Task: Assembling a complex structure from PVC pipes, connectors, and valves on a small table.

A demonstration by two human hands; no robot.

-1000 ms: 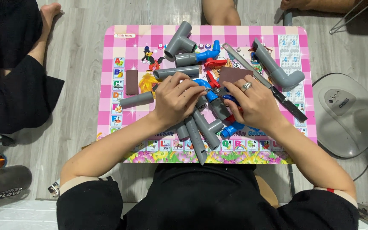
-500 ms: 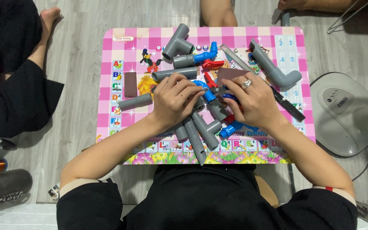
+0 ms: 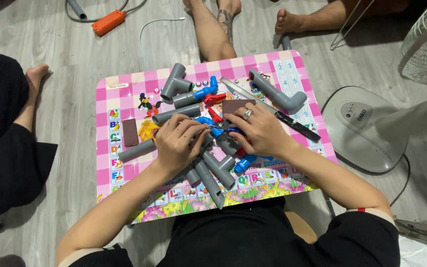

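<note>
Head view is looking straight down on a small pink checkered bench (image 3: 124, 99) where a person is working over a heap of grey pipe pieces and blue and red fittings. Both hands are lying on the middle of the heap. The left hand (image 3: 176, 143) is curling its fingers over the grey pipes (image 3: 213, 173), its grip closing on them; these pipes are lying side by side with their long axes running diagonally, their open ends pointing toward the person and slightly to the person's right. The right hand (image 3: 259, 129), wearing a ring, is pressing down on a blue fitting (image 3: 245, 163) just beside the left hand; whether its grip is clenching anything the view is not showing, since the fingertips are hiding in the pile. A grey tee piece (image 3: 175, 81) is lying at the far side of the bench, and a long grey elbow pipe (image 3: 277, 95) is slanting along the far right corner, its bent end pointing toward the fan base (image 3: 359, 128) on the floor. A brown block (image 3: 130, 132) is resting near the bench's left edge.
</note>
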